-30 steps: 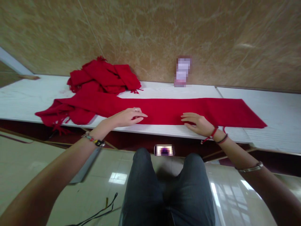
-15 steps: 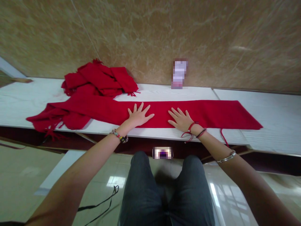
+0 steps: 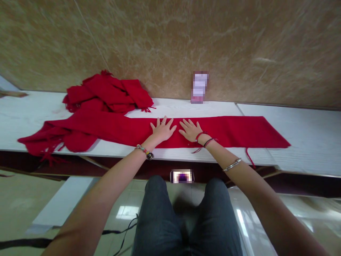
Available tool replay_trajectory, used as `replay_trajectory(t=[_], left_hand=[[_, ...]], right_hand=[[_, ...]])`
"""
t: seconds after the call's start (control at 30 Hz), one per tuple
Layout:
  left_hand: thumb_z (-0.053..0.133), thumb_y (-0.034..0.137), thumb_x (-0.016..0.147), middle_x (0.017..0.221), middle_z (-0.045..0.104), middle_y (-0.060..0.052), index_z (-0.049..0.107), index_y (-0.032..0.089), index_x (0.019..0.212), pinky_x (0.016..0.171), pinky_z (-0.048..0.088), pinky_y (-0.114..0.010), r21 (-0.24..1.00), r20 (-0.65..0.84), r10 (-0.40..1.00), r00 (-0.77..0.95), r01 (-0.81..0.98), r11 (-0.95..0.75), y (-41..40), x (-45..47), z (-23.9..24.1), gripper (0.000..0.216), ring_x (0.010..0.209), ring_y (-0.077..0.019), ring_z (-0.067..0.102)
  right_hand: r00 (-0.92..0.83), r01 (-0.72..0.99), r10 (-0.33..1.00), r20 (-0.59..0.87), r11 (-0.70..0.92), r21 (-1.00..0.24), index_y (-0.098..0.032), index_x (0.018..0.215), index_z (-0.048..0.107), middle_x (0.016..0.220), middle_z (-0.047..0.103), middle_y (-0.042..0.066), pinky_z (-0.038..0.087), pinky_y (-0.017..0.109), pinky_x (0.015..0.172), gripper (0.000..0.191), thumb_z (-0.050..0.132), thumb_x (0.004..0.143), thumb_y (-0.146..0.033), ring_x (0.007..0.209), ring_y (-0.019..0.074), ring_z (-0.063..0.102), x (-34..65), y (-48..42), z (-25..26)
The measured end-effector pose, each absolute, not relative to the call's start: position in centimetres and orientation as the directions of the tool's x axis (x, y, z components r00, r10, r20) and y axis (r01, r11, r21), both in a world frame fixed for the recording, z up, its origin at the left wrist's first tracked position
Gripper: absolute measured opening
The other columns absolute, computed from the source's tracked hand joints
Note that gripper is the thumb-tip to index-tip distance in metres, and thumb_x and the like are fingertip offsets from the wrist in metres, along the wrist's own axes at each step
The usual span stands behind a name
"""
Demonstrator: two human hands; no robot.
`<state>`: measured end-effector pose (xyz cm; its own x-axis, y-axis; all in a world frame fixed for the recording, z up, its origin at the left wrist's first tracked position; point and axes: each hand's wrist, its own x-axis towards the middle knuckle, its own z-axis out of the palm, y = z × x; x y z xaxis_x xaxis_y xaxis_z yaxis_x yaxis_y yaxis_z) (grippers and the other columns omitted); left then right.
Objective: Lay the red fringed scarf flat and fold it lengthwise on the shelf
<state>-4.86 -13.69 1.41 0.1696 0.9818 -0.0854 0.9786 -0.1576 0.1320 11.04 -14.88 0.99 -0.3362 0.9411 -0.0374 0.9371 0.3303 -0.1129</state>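
A long red scarf (image 3: 234,131) lies along the white table, smooth and flat at the middle and right, its right end cut by a slanting edge. Toward the left it turns bunched and wrinkled, with fringe hanging over the table's front edge. My left hand (image 3: 163,131) rests palm down on the scarf with fingers spread. Close beside it, my right hand (image 3: 190,131) also lies flat on the cloth, fingers apart. Behind the scarf's left part is a crumpled heap of red fringed fabric (image 3: 106,92); whether the two are joined I cannot tell.
The white table (image 3: 301,131) runs along a brown marbled wall (image 3: 170,42). A blurred-out upright item (image 3: 199,87) stands against the wall. Another pixelated object (image 3: 182,176) is at the table's front, above my knees. A red cord (image 3: 249,157) hangs over the front edge.
My right hand has slid left across the scarf, closer to my left hand. My left hand has shifted slightly right over the cloth. The view has moved a little.
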Motion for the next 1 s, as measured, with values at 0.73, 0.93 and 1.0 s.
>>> replay_trajectory(t=[0.73, 0.93, 1.0], left_hand=[[0.017, 0.061, 0.087, 0.155, 0.013, -0.007, 0.023, 0.03, 0.145, 0.106, 0.012, -0.067, 0.106, -0.045, 0.994, 0.099, 0.99, -0.094, -13.9, -5.2, 0.7, 0.067, 0.139, -0.0414, 0.007], [0.016, 0.061, 0.087, 0.155, 0.013, -0.007, 0.023, 0.03, 0.145, 0.106, 0.013, -0.066, 0.103, -0.038, 0.994, 0.103, 0.99, -0.099, -13.9, -5.2, 0.6, 0.067, 0.139, -0.0411, 0.007], [0.016, 0.061, 0.087, 0.155, 0.013, -0.007, 0.023, 0.03, 0.145, 0.106, 0.013, -0.066, 0.1, -0.032, 0.994, 0.104, 0.99, -0.1, -13.8, -5.3, 0.6, 0.067, 0.139, -0.0411, 0.008]], right_hand=[[0.15, 0.988, 0.989, -0.009, -0.15, 0.021, -0.004, 0.14, 0.034, 0.147, 0.03, 0.021, 0.028, 0.051, 0.106, 0.06, 0.024, 0.092, -0.039, 0.135, 0.0299, 0.029, 28.1, -13.4, 0.2], [-0.122, 0.992, 0.988, 0.095, 0.119, 0.029, -0.008, 0.142, 0.032, 0.148, 0.029, 0.018, 0.026, 0.052, 0.107, 0.061, 0.02, 0.093, -0.043, 0.136, 0.0299, 0.026, 25.3, -14.3, 0.2], [-0.245, 0.969, 0.967, 0.068, 0.243, 0.047, -0.01, 0.142, 0.033, 0.149, 0.028, 0.015, 0.027, 0.051, 0.108, 0.06, 0.019, 0.093, -0.043, 0.137, 0.028, 0.025, 24.0, -14.6, -0.1]])
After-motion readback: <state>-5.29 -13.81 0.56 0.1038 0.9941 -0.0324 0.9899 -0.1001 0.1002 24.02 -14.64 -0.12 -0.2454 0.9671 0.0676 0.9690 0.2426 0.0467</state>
